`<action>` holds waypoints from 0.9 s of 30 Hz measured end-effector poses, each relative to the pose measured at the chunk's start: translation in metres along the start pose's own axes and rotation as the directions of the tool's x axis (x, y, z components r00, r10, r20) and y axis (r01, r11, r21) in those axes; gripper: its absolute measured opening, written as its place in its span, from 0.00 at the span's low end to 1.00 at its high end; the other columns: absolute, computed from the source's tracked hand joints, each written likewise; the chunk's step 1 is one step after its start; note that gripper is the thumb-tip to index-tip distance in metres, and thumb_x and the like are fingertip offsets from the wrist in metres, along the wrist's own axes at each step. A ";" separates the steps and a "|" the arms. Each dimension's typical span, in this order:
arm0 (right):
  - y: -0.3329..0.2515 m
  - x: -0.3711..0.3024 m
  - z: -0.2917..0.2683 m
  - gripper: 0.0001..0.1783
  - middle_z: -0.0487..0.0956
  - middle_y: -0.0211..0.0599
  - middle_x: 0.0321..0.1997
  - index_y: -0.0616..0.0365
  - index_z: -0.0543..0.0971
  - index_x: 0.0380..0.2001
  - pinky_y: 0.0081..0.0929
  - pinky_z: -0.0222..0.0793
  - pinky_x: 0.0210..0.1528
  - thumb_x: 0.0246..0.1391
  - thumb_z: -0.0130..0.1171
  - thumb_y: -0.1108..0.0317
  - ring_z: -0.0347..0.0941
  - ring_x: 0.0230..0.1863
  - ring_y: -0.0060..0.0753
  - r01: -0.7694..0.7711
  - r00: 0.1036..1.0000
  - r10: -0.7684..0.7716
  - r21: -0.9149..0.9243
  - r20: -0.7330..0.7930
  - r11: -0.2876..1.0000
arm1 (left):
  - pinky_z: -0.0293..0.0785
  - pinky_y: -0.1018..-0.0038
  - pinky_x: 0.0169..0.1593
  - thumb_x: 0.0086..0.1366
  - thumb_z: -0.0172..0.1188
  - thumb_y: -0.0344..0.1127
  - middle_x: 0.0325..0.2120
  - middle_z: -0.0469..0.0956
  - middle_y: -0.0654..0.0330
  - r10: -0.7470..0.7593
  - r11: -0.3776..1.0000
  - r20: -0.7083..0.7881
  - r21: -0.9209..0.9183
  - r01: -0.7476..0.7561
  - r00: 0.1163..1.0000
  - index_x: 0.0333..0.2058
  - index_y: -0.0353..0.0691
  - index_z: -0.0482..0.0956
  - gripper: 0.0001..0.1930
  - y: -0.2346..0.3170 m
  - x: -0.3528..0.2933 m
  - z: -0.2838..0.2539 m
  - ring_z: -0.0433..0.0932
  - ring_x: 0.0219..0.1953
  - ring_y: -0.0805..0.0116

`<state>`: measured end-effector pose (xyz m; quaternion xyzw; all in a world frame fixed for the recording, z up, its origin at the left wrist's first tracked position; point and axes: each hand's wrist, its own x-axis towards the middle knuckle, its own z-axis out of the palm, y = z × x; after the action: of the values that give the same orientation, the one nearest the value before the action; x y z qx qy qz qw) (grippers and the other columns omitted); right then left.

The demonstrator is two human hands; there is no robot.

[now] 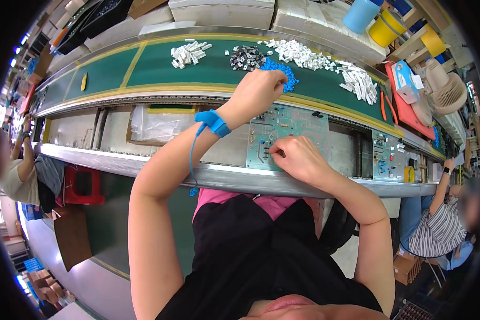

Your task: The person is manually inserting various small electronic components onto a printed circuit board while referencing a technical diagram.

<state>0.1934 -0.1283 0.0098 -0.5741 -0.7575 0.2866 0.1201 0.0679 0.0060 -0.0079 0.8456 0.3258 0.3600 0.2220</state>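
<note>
Right hand: centre, thumb and forefinger close together over the printed circuit board; cannot tell whether they clamp anything.
Printed circuit board: green, centre of frame.
Left hand: upper centre, fingertips bunched at blue components; grip hidden.
White components: heaped at top, right of centre.

The left hand, with a blue strap on its wrist, is at the blue parts on the green tabletop. The right hand has its fingertips over a circuit board. Black parts lie beside the blue ones; orange-handled pliers lie farther right.
</note>
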 end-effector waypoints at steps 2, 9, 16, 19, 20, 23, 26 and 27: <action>-0.004 0.000 -0.003 0.10 0.79 0.52 0.30 0.66 0.80 0.29 0.40 0.71 0.39 0.43 0.53 0.75 0.76 0.33 0.52 -0.013 1.000 0.012 0.060 0.018 0.998 | 0.73 0.63 0.32 0.55 0.55 0.29 0.21 0.77 0.47 -0.044 0.998 0.019 -0.047 0.045 0.999 0.31 0.34 0.78 0.07 0.008 -0.008 -0.007 0.77 0.26 0.49; -0.003 0.003 -0.003 0.10 0.79 0.52 0.28 0.66 0.81 0.29 0.38 0.71 0.38 0.42 0.54 0.74 0.76 0.32 0.50 -0.051 0.998 0.049 0.111 0.027 0.992 | 0.72 0.64 0.30 0.57 0.58 0.33 0.21 0.78 0.50 -0.113 0.986 0.094 -0.113 0.124 0.989 0.31 0.35 0.79 0.08 0.025 -0.043 -0.028 0.77 0.25 0.52; 0.000 0.006 -0.005 0.08 0.80 0.44 0.28 0.62 0.81 0.28 0.34 0.72 0.35 0.44 0.57 0.72 0.77 0.30 0.44 0.002 0.998 -0.007 0.078 0.062 0.997 | 0.73 0.66 0.37 0.53 0.62 0.29 0.28 0.78 0.53 -0.060 0.998 0.168 0.028 0.056 0.984 0.31 0.34 0.79 0.07 0.032 -0.075 -0.035 0.77 0.33 0.55; 0.007 0.004 -0.001 0.08 0.80 0.42 0.31 0.61 0.81 0.30 0.34 0.71 0.36 0.46 0.57 0.71 0.77 0.33 0.43 0.088 0.993 -0.089 0.017 0.083 0.996 | 0.68 0.66 0.45 0.51 0.61 0.29 0.31 0.75 0.57 0.061 0.993 0.139 0.095 -0.075 0.988 0.27 0.36 0.79 0.04 0.031 -0.086 -0.033 0.71 0.40 0.57; 0.009 0.003 0.000 0.08 0.80 0.41 0.33 0.60 0.81 0.31 0.34 0.71 0.37 0.46 0.57 0.71 0.76 0.35 0.43 0.172 0.984 -0.171 -0.014 0.056 0.985 | 0.68 0.66 0.45 0.51 0.61 0.29 0.31 0.75 0.57 0.070 0.992 0.145 0.090 -0.084 0.987 0.27 0.36 0.79 0.04 0.033 -0.088 -0.033 0.71 0.40 0.57; 0.018 0.004 -0.016 0.08 0.78 0.40 0.34 0.58 0.80 0.32 0.31 0.71 0.38 0.48 0.57 0.70 0.75 0.37 0.41 0.246 0.968 -0.249 0.064 0.044 0.967 | 0.70 0.66 0.44 0.49 0.63 0.28 0.33 0.74 0.58 0.066 0.989 0.139 0.122 -0.084 0.988 0.28 0.37 0.79 0.06 0.036 -0.096 -0.036 0.72 0.41 0.58; 0.046 0.012 -0.044 0.07 0.78 0.39 0.30 0.58 0.80 0.31 0.31 0.70 0.37 0.49 0.57 0.68 0.75 0.34 0.38 0.084 0.975 -0.083 -0.004 -0.208 0.996 | 0.69 0.66 0.47 0.49 0.63 0.28 0.35 0.73 0.59 0.053 0.987 0.168 0.142 -0.077 0.984 0.28 0.37 0.79 0.06 0.039 -0.102 -0.035 0.70 0.45 0.58; 0.065 0.020 -0.056 0.07 0.77 0.39 0.31 0.58 0.79 0.31 0.32 0.70 0.38 0.50 0.57 0.69 0.74 0.35 0.40 0.121 0.921 -0.179 -0.181 -0.345 0.976 | 0.68 0.66 0.48 0.49 0.63 0.28 0.36 0.73 0.59 0.047 0.987 0.170 0.145 -0.072 0.984 0.28 0.38 0.79 0.05 0.040 -0.104 -0.034 0.69 0.47 0.58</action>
<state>0.2677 -0.0813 0.0144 -0.5646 -0.7846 0.1067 0.2329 0.0026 -0.0903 -0.0098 0.8964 0.3069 0.2691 0.1729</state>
